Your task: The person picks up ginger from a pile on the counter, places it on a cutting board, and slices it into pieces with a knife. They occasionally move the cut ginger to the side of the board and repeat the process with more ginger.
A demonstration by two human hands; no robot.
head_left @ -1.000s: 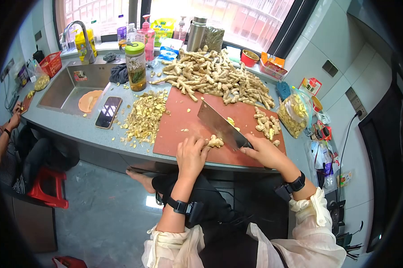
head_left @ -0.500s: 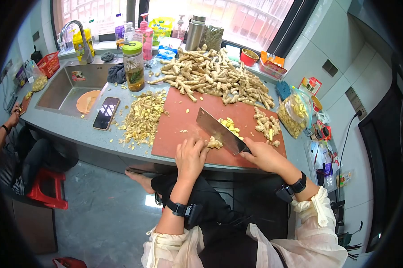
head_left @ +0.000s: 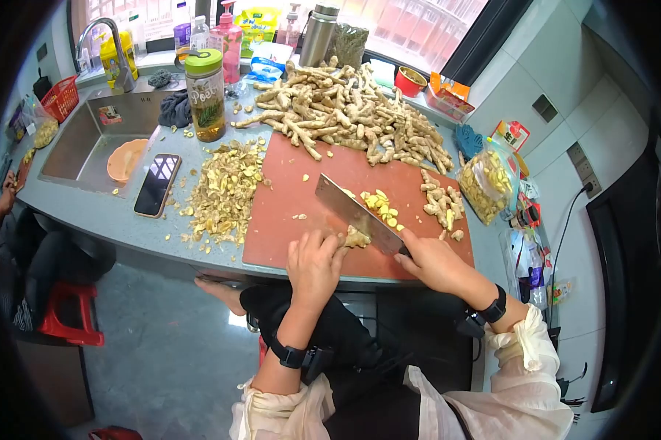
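Observation:
My right hand (head_left: 437, 262) is closed round the handle of a cleaver (head_left: 356, 214), its broad blade slanting up and left over the red-brown cutting board (head_left: 286, 213). Beside the blade, the curled fingers of my left hand (head_left: 316, 265) hold a small piece of ginger (head_left: 357, 237) against the board; its near end is hidden by my fingers. Yellow ginger slices (head_left: 380, 205) lie just beyond the blade. More small ginger pieces (head_left: 442, 199) sit at the board's right side, and a large heap of whole ginger (head_left: 352, 117) covers its far edge.
Ginger peelings and scraps (head_left: 224, 194) lie left of the board, near a phone (head_left: 157, 185) and a green-lidded bottle (head_left: 205, 99). A sink (head_left: 74, 158) is farther left. At right stands a bag of ginger slices (head_left: 486, 183). Another person's hand (head_left: 8, 192) shows at far left.
The view has shifted slightly, moving the left side of the counter leftward in frame. Both hands keep their holds, on the cleaver and the ginger, with only slight movement.

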